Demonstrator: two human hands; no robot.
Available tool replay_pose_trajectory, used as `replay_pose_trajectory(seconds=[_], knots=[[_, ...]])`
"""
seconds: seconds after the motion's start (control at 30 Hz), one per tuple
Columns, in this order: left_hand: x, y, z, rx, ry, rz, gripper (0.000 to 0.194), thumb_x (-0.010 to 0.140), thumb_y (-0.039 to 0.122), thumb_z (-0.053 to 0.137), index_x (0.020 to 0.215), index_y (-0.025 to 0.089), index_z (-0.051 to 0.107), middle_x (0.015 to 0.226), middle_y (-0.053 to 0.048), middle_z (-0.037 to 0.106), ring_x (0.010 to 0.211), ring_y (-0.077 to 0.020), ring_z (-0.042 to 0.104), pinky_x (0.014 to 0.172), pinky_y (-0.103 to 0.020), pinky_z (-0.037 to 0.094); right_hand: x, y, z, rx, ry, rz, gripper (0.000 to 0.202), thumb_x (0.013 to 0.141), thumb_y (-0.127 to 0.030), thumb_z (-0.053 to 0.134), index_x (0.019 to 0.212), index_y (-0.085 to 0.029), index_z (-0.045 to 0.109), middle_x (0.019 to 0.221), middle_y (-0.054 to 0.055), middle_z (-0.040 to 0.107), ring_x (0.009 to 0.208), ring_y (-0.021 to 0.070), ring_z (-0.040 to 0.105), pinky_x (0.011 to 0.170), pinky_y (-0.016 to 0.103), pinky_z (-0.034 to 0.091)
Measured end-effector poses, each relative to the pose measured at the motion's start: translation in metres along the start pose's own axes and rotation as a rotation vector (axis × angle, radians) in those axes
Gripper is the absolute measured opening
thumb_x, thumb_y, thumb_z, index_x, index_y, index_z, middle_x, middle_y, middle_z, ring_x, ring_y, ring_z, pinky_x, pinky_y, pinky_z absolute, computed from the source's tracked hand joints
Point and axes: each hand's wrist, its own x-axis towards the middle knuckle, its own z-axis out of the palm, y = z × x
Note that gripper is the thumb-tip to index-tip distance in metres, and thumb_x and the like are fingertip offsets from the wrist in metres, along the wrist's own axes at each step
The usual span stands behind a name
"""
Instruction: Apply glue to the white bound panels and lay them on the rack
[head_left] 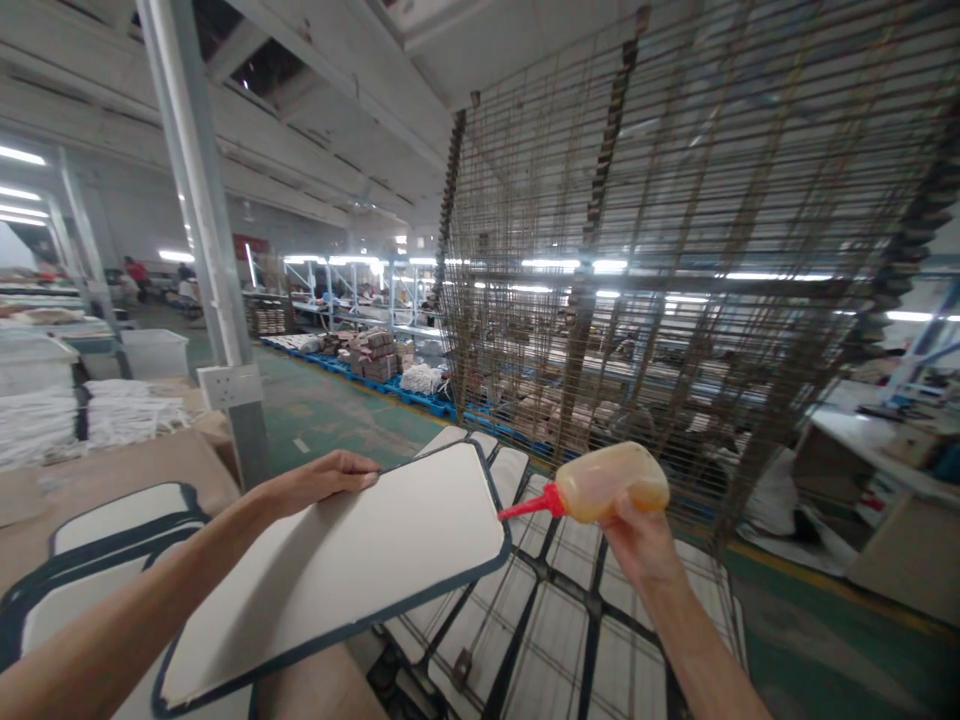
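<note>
A white panel with rounded corners and a dark blue rim [360,540] is held up at a tilt in front of me. My left hand [330,480] grips its far edge, fingers closed over it. In my right hand [637,530] is a squeeze bottle of yellowish liquid [607,482], lying nearly level. Its red nozzle [531,502] points left, with the tip at the panel's right edge. Whether liquid is coming out cannot be made out.
More rimmed panels [82,600] lie stacked at the left. Below the bottle, several white pieces rest on a wire rack [555,630]. A tall wire mesh rack [675,250] rises at the right. A metal post [202,200] stands at the left, with pallets of goods [375,355] beyond.
</note>
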Motion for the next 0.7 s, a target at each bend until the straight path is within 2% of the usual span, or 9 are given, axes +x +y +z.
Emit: replay_pose_trajectory(seconds=[0.13,0.33,0.5,0.7], knots=[[0.001,-0.002,-0.003,0.025,-0.029,0.017,0.033,0.079,0.045,0.062,0.077,0.012,0.068,0.068,-0.004,0.068,0.052,-0.013,0.057,0.048,-0.02,0.041,-0.002,-0.002,-0.006,-0.023,-0.012,-0.003,0.046,0.04,-0.033,0.09,0.08,-0.026,0.07,0.07,-0.001,0.069,0.067,0.0186,0.062,0.068,0.034,0.054],[-0.001,-0.008,0.003,-0.071,0.006,0.002,0.033,0.079,0.046,0.061,0.081,0.013,0.066,0.07,-0.005,0.07,0.051,-0.0148,0.059,0.047,-0.022,0.041,-0.01,-0.002,-0.008,-0.043,0.033,-0.065,0.038,0.041,-0.032,0.089,0.074,-0.024,0.071,0.065,-0.001,0.069,0.06,0.0153,0.062,0.06,0.026,0.053],[0.003,-0.022,0.003,-0.145,0.059,-0.008,0.034,0.077,0.046,0.064,0.082,0.012,0.067,0.07,-0.006,0.07,0.053,-0.0149,0.059,0.05,-0.022,0.043,-0.018,-0.001,-0.004,-0.046,0.079,-0.175,0.039,0.046,-0.033,0.088,0.081,-0.024,0.072,0.064,-0.001,0.07,0.061,0.0149,0.064,0.065,0.026,0.053],[0.008,-0.034,0.009,-0.222,0.094,-0.006,0.033,0.076,0.045,0.066,0.081,0.013,0.067,0.072,-0.007,0.07,0.057,-0.0158,0.06,0.054,-0.024,0.045,-0.02,0.004,-0.002,-0.026,0.109,-0.226,0.039,0.052,-0.03,0.086,0.088,-0.024,0.072,0.069,-0.001,0.071,0.065,0.0141,0.065,0.069,0.025,0.053]])
